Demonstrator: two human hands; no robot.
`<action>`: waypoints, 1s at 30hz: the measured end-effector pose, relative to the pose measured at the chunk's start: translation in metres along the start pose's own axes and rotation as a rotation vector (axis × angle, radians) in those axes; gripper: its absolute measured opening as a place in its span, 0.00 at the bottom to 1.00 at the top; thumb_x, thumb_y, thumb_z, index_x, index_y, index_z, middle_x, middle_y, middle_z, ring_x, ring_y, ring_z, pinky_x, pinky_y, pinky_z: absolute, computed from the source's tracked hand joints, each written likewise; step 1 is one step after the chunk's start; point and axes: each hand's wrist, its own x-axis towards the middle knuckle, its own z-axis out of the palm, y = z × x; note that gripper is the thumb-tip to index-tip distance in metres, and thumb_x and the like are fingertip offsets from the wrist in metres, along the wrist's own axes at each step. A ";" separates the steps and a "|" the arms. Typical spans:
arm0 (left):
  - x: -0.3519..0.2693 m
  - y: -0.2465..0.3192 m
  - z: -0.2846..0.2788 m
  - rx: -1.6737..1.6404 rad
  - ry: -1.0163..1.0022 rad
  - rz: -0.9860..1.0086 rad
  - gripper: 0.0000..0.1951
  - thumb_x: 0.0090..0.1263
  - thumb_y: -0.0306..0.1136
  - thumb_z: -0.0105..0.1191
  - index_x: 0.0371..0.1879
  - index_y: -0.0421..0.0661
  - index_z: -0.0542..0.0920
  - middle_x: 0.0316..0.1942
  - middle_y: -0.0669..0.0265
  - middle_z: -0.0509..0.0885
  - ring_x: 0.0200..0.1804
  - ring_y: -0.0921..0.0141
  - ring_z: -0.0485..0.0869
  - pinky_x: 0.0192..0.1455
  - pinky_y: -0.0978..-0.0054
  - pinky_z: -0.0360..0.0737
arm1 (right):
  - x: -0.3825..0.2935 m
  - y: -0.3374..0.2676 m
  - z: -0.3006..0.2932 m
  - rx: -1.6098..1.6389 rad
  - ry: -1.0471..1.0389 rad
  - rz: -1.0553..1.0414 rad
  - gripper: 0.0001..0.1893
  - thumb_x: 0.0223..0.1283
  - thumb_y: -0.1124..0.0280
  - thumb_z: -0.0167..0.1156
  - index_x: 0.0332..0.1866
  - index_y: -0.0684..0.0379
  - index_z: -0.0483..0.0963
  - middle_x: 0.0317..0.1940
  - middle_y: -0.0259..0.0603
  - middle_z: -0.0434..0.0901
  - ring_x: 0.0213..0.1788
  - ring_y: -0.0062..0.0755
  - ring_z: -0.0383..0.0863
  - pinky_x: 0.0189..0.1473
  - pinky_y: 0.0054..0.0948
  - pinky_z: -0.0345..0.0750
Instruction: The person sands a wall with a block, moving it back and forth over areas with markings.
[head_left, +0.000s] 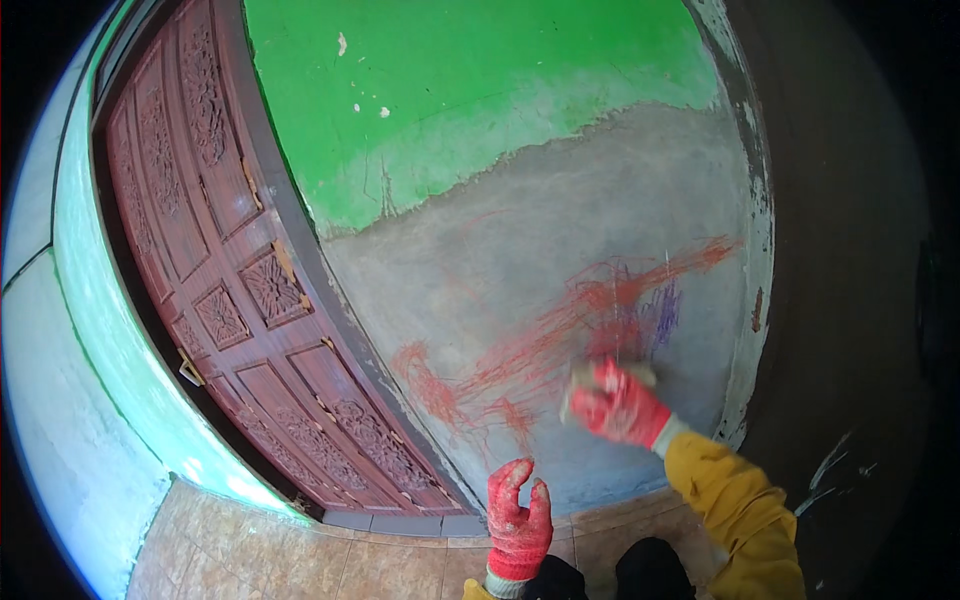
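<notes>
My right hand (619, 405), in a red work glove, presses a pale, motion-blurred pad (643, 373) against the lower wall. Whether this is a sponge, sandpaper or a folded cloth, I cannot tell. Bare grey plaster (510, 217) covers this part of the wall, with red scribbles (517, 345) across it and a purple scribble (665, 313) just above the hand. To the left, my left hand (519, 517) is raised in a matching dusty glove, its fingers curled but apart, holding nothing.
Green paint (480, 67), chipped in spots, covers the upper wall. On the left is a carved wooden door (247, 300) with a metal handle (190, 369). Brown floor tiles (390, 566) run along the wall's foot, by my dark shoes (654, 574). A worn wall edge (754, 225) bounds the right.
</notes>
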 end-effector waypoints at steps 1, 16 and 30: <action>0.001 -0.001 0.001 -0.027 -0.009 -0.037 0.23 0.61 0.15 0.59 0.57 0.42 0.78 0.53 0.52 0.81 0.56 0.55 0.82 0.60 0.63 0.79 | 0.013 0.037 0.007 0.743 0.074 0.431 0.25 0.55 0.59 0.64 0.60 0.51 0.76 0.64 0.44 0.71 0.61 0.52 0.73 0.64 0.52 0.72; -0.008 0.004 -0.015 0.029 0.080 0.014 0.22 0.62 0.18 0.61 0.57 0.43 0.79 0.54 0.51 0.81 0.56 0.54 0.82 0.59 0.62 0.79 | 0.051 -0.028 -0.049 0.304 0.334 -0.197 0.23 0.64 0.66 0.54 0.66 0.49 0.71 0.66 0.38 0.69 0.67 0.47 0.69 0.69 0.55 0.68; -0.029 -0.018 -0.029 0.064 0.203 -0.146 0.22 0.62 0.19 0.61 0.57 0.43 0.79 0.54 0.53 0.82 0.57 0.55 0.82 0.61 0.62 0.79 | 0.185 0.095 -0.047 0.741 0.345 0.458 0.24 0.61 0.60 0.58 0.63 0.56 0.72 0.60 0.42 0.72 0.61 0.47 0.71 0.65 0.48 0.70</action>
